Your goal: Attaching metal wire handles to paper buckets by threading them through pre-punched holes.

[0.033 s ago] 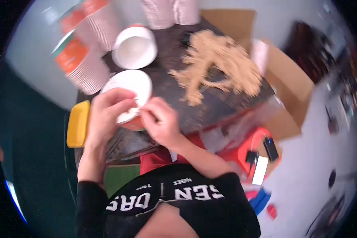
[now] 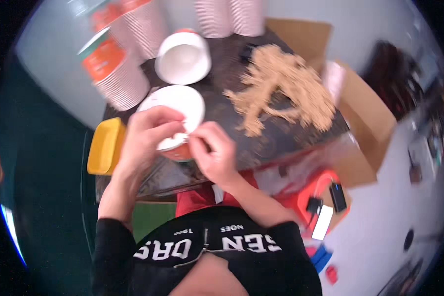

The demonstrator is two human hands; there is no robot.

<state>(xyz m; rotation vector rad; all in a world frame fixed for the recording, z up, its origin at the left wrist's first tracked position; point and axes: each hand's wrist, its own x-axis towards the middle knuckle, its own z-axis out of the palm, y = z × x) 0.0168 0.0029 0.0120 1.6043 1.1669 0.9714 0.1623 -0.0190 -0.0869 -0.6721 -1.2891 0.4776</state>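
A paper cup with a white round top [image 2: 190,103] and an orange outer wall [image 2: 176,154] stands near the front left of the dark table, between my hands. My left hand [image 2: 150,130] reaches over the cup's left side, thumb and fingers bent together. From the right, my right hand [image 2: 214,150] meets it at the near rim, thumb and forefinger pinched. Something small and white [image 2: 180,138] shows at the fingertips; its kind is too blurred to make out. Just behind is another white paper cup [image 2: 183,59], its opening turned toward me.
Tall stacks of paper cups [image 2: 123,84] line the left and back edges. Tan strands [image 2: 286,89] lie heaped on the table [image 2: 222,128]. A yellow tray [image 2: 105,148] sits at the left edge. An open cardboard box [image 2: 365,103] and a red stool [image 2: 325,187] with devices are at right.
The whole view has shifted, so the table's things appear farther right. Both hands stay pinched together at the cup's near rim, with little visible movement against it.
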